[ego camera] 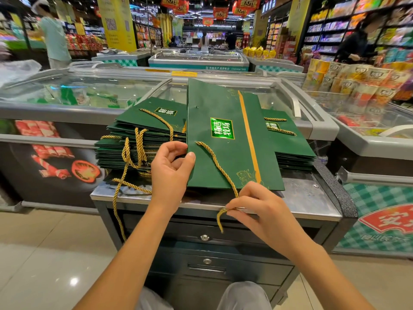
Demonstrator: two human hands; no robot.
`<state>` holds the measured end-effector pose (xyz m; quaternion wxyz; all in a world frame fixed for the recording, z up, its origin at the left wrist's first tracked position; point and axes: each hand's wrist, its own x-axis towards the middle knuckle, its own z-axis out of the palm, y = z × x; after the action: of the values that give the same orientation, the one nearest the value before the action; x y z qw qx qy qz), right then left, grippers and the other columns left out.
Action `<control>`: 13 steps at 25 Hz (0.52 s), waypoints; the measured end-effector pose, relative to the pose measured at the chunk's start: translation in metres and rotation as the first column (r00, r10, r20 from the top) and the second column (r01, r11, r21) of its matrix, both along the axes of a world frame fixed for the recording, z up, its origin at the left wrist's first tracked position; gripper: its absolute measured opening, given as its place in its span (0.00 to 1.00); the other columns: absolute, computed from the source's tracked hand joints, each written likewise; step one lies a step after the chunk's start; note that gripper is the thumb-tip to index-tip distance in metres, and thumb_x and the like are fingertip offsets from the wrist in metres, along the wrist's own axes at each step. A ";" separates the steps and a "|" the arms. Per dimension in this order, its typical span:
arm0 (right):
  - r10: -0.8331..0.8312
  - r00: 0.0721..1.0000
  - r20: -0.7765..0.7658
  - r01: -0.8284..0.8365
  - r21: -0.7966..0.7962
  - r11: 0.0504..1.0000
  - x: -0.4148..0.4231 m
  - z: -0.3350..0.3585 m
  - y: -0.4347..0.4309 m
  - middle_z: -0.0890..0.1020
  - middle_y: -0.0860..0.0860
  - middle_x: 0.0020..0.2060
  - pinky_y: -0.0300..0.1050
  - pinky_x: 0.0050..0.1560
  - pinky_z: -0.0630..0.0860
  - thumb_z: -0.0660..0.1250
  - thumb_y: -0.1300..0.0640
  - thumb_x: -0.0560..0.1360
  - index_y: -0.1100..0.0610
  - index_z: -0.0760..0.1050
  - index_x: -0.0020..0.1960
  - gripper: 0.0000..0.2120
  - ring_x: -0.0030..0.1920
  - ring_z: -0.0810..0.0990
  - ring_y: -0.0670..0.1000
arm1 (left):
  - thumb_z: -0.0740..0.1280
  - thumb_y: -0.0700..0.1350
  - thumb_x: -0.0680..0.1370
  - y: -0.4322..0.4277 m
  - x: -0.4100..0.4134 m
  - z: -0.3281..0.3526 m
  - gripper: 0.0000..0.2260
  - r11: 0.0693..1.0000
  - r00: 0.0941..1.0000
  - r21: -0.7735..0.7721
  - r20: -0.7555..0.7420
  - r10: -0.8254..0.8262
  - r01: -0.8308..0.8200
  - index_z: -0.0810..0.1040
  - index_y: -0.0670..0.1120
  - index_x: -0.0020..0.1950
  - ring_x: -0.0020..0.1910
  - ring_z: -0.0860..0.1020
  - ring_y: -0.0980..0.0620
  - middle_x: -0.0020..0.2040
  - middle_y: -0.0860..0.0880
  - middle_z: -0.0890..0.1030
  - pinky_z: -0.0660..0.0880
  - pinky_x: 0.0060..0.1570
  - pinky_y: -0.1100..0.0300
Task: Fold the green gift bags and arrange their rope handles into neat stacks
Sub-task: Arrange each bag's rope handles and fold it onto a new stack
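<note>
Left hand (171, 173) pinches the green bag (225, 104) edge; right hand (257, 212) pinches rope (220, 167) at the counter (312, 210) rim.

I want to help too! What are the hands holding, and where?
The right hand pinches the gold rope near its loose end. The left hand pinches the top green bag at its left edge, beside where the rope comes out.
</note>
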<state>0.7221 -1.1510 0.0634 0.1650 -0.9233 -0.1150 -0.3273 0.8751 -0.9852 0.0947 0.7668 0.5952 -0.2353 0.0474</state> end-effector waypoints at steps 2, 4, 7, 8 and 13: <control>-0.032 0.996 0.088 0.019 0.142 0.990 -0.003 0.007 0.005 0.74 0.47 0.47 0.46 0.46 0.77 0.72 0.52 0.76 0.54 0.84 0.48 0.06 0.46 0.77 0.50 | 0.68 0.32 0.79 0.001 -0.001 0.000 0.13 0.998 0.998 -0.002 0.009 -0.067 0.067 0.76 0.46 0.59 0.46 0.83 0.55 0.52 0.46 0.82 0.81 0.49 0.59; -0.103 0.981 0.164 0.053 0.283 0.958 -0.004 0.019 0.010 0.77 0.47 0.50 0.45 0.52 0.76 0.73 0.56 0.74 0.57 0.81 0.44 0.05 0.52 0.78 0.52 | 0.67 0.33 0.76 0.003 0.000 0.000 0.17 0.988 0.988 -0.021 0.005 -0.154 0.154 0.75 0.47 0.62 0.45 0.83 0.53 0.50 0.49 0.82 0.83 0.47 0.55; -0.078 0.992 0.102 -0.012 0.679 0.734 0.003 0.034 0.008 0.85 0.52 0.43 0.53 0.48 0.80 0.69 0.68 0.77 0.61 0.74 0.46 0.06 0.46 0.84 0.52 | 0.63 0.36 0.71 0.007 0.000 0.001 0.22 0.964 0.964 0.013 0.005 -0.265 0.265 0.75 0.48 0.65 0.45 0.82 0.52 0.49 0.46 0.80 0.82 0.43 0.56; -0.071 0.993 0.095 -0.025 0.754 0.657 0.006 0.037 0.006 0.86 0.54 0.41 0.55 0.46 0.80 0.67 0.70 0.78 0.61 0.75 0.49 0.06 0.44 0.84 0.53 | 0.62 0.36 0.70 0.008 -0.001 0.002 0.22 0.952 0.952 0.026 -0.003 -0.305 0.305 0.75 0.48 0.64 0.45 0.81 0.52 0.49 0.44 0.79 0.81 0.42 0.57; -0.086 0.995 0.049 0.012 0.804 0.595 0.012 0.040 -0.002 0.86 0.53 0.39 0.45 0.42 0.78 0.74 0.65 0.74 0.54 0.85 0.50 0.08 0.37 0.80 0.49 | 0.59 0.36 0.68 0.011 0.000 0.004 0.21 0.868 0.873 0.097 -0.096 -0.479 0.487 0.72 0.44 0.60 0.45 0.81 0.47 0.52 0.45 0.82 0.81 0.41 0.51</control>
<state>0.7344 -1.1533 0.1033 0.5482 -0.7392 0.0631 -0.3862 0.8750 -0.9739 0.0991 0.7255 0.5629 -0.3526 -0.1803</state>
